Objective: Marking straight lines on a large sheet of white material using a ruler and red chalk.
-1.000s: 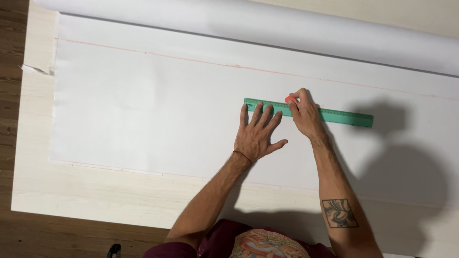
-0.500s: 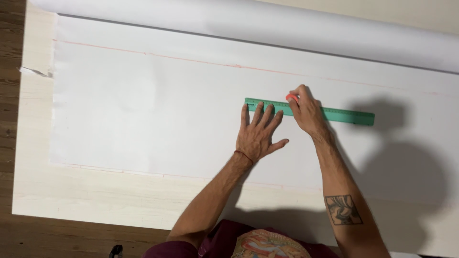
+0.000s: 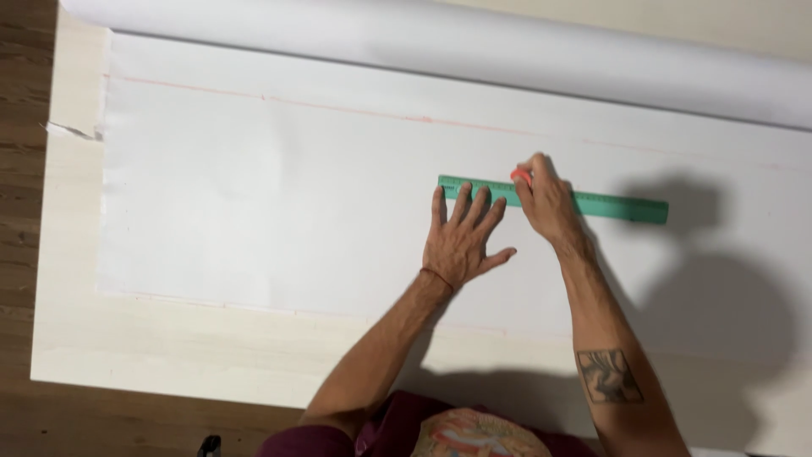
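A green ruler [image 3: 622,206] lies flat on a wide sheet of white fabric [image 3: 254,186]. My left hand [image 3: 461,239] is spread flat on the sheet, its fingertips pressing the ruler's left end. Closed around a small orange marker [image 3: 521,175], my right hand [image 3: 550,203] rests over the ruler's middle, with the marker at the ruler's upper edge. A faint orange line [image 3: 338,108] runs across the fabric above the ruler.
The fabric comes off a white roll [image 3: 474,46] along the far edge. It lies on a pale wooden tabletop [image 3: 76,254], with dark wooden floor [image 3: 21,169] at the left. My shadow falls on the sheet at the right.
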